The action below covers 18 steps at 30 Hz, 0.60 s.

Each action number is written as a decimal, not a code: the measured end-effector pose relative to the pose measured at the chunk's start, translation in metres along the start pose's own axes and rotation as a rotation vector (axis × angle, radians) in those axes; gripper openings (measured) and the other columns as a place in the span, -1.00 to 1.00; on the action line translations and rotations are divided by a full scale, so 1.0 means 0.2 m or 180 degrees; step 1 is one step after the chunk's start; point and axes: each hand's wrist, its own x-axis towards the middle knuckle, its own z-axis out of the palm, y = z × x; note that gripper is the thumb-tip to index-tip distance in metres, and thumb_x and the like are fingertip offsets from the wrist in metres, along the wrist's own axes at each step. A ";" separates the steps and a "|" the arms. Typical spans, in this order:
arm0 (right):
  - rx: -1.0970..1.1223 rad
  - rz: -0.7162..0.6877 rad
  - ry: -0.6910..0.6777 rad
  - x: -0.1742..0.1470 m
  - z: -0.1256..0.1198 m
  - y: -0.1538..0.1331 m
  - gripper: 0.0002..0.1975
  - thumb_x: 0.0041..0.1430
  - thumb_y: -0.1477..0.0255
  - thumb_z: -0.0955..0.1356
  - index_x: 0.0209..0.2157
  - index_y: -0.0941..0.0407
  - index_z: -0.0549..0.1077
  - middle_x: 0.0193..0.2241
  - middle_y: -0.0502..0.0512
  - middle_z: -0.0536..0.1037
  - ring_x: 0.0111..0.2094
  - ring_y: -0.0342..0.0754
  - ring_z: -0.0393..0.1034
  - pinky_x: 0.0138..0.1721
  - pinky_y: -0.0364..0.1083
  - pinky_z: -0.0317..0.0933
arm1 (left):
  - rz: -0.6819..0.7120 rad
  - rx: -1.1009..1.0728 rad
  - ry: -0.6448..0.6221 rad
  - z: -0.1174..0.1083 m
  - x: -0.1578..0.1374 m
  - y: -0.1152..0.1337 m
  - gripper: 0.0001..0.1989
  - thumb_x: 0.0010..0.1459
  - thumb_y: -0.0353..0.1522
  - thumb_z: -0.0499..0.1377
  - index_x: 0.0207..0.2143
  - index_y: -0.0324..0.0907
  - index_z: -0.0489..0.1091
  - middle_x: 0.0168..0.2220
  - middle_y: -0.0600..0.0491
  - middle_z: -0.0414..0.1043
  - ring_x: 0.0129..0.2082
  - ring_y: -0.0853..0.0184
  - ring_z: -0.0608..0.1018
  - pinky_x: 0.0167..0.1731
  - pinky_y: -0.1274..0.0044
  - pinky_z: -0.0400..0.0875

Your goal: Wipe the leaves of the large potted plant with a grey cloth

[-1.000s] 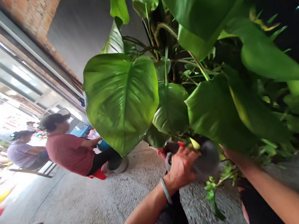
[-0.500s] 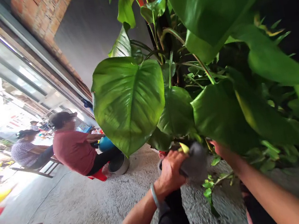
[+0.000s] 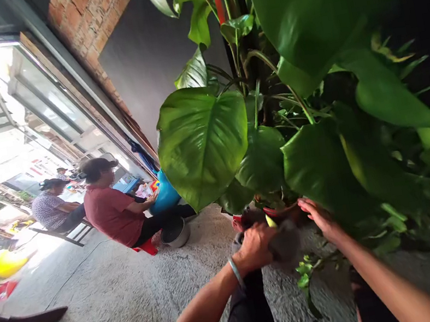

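Observation:
A tall plant with big glossy green leaves [image 3: 203, 141] fills the right half of the view. At its base shows a reddish pot rim [image 3: 279, 209]. My left hand [image 3: 255, 245], with a bracelet at the wrist, is shut on a grey cloth [image 3: 283, 243] pressed against the pot just under the leaves. My right hand [image 3: 318, 215] rests with fingers spread on the pot rim, partly under a large leaf. Most of the pot is hidden by the foliage and my hands.
Two people [image 3: 111, 212] sit on low seats to the left on the rough concrete floor [image 3: 112, 312], beside a blue container [image 3: 165, 195] and a metal bowl [image 3: 174, 233]. A brick wall [image 3: 88, 6] and grey wall rise behind. Small green sprigs [image 3: 303, 273] trail below the pot.
The view has swung right and up a little. My left hand with the cloth has shifted slightly along the pot, and my right hand has come out from under the leaves onto the rim.

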 end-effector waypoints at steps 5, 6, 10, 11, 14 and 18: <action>-0.0707 -0.0143 -0.0264 -0.31 -0.11 0.04 -0.63 -0.03 -0.04 0.44 -0.35 -0.07 0.66 -0.27 0.16 0.77 -0.11 0.28 0.64 0.05 0.22 0.49 | -0.0476 -0.0060 0.0949 -0.07 0.32 -0.01 -0.38 0.03 -0.52 0.31 0.19 -0.16 0.52 0.22 -0.18 0.55 0.26 -0.02 0.52 0.22 0.24 0.52; -0.0884 -0.0158 -0.0291 -0.40 -0.15 0.07 -0.66 -0.07 -0.02 0.44 -0.39 -0.08 0.66 -0.32 0.16 0.76 -0.15 0.30 0.64 0.00 0.23 0.49 | -0.0571 -0.0089 0.0832 -0.03 0.35 -0.02 -0.40 0.03 -0.53 0.31 0.18 -0.18 0.53 0.19 -0.18 0.56 0.24 -0.03 0.53 0.19 0.27 0.53; -0.2059 -0.0881 -0.0454 -0.73 -0.34 0.29 -0.78 -0.05 0.13 0.40 -0.46 -0.08 0.65 -0.36 0.21 0.76 -0.10 0.36 0.65 -0.04 0.26 0.45 | -0.0566 -0.0188 0.0364 0.23 0.19 -0.10 -0.42 -0.03 -0.53 0.35 0.11 -0.16 0.56 0.04 -0.11 0.61 0.10 0.02 0.59 0.04 0.35 0.56; -0.2315 -0.1155 -0.0417 -0.79 -0.39 0.35 -0.79 -0.02 0.15 0.40 -0.44 -0.08 0.65 -0.31 0.21 0.78 -0.05 0.37 0.65 0.00 0.27 0.43 | -0.0533 -0.0218 0.0435 0.28 0.12 -0.14 -0.42 -0.06 -0.52 0.35 0.09 -0.14 0.57 0.03 -0.09 0.62 0.07 0.03 0.60 0.04 0.34 0.55; -0.2761 -0.1565 -0.0086 -0.85 -0.47 0.47 -0.83 0.09 0.18 0.42 -0.37 -0.10 0.67 -0.22 0.20 0.79 0.00 0.36 0.62 -0.01 0.26 0.41 | -0.0644 -0.0314 0.1257 0.27 -0.03 -0.28 -0.43 -0.15 -0.52 0.34 0.01 -0.14 0.56 0.01 -0.10 0.60 0.03 0.02 0.57 0.05 0.29 0.55; -0.2758 -0.1703 0.0246 -0.80 -0.49 0.50 -0.83 0.17 0.18 0.42 -0.36 -0.11 0.66 -0.25 0.21 0.76 -0.06 0.35 0.61 -0.05 0.26 0.41 | -0.1287 -0.0535 0.2584 0.06 0.15 -0.42 -0.66 -0.08 -0.54 0.31 -0.20 -0.14 0.52 -0.12 -0.11 0.57 -0.02 0.03 0.56 0.00 0.29 0.53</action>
